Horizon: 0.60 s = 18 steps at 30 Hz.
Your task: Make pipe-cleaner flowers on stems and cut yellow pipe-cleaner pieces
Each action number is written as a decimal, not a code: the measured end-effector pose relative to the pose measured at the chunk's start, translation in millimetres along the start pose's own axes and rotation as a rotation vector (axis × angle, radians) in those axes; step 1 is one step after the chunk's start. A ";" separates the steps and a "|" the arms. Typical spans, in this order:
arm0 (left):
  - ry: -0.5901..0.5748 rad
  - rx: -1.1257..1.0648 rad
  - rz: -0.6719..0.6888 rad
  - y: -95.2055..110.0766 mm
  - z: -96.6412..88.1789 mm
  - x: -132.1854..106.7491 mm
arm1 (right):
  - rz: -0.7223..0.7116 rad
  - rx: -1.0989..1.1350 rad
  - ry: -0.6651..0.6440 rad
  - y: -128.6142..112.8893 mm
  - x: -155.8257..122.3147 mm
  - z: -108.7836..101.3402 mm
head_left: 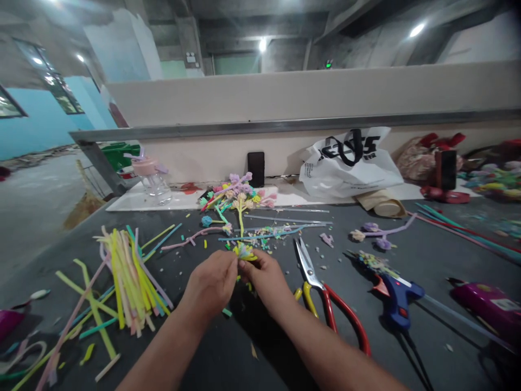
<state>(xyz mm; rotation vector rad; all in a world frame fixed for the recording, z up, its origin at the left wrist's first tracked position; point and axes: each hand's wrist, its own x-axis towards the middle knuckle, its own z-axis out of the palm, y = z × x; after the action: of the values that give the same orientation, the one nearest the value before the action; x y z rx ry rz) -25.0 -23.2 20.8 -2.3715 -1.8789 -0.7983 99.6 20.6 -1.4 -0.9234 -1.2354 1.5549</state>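
Note:
Between my two hands is a small yellow and pale blue flower made of fuzzy pipe cleaner pieces. My left hand pinches it from the left, fingers closed. From the right, the closed fingertips of my right hand grip its lower edge. Just beyond lies a pile of finished pipe cleaner flowers in purple, pink, yellow and green. To the right of my right hand, scissors with red and yellow handles lie with blades nearly together. A bundle of yellow and pink pipe cleaners rests left of my left hand.
A blue hot glue gun with its cord lies at right, near a purple flower stem. Clear glue sticks and coloured scraps are scattered ahead. Along the back stand a pink-lidded bottle, a black phone and a white bag.

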 end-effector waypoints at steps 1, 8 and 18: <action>-0.006 0.027 -0.019 0.4 -0.9 0.3 | -0.011 -0.031 -0.003 -0.5 0.0 -0.6; -0.008 0.211 -0.036 5.4 -6.4 -2.0 | -0.030 -0.100 -0.066 1.8 2.0 -7.4; 0.160 0.170 0.039 -0.2 1.0 -5.3 | -0.051 -0.018 -0.019 3.2 -1.0 -1.1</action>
<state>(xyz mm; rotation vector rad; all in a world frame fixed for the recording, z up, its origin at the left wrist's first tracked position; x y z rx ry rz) -25.7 -27.7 17.8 -2.1682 -1.7584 -0.7664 100.2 19.7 -4.8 -0.8838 -1.2782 1.5175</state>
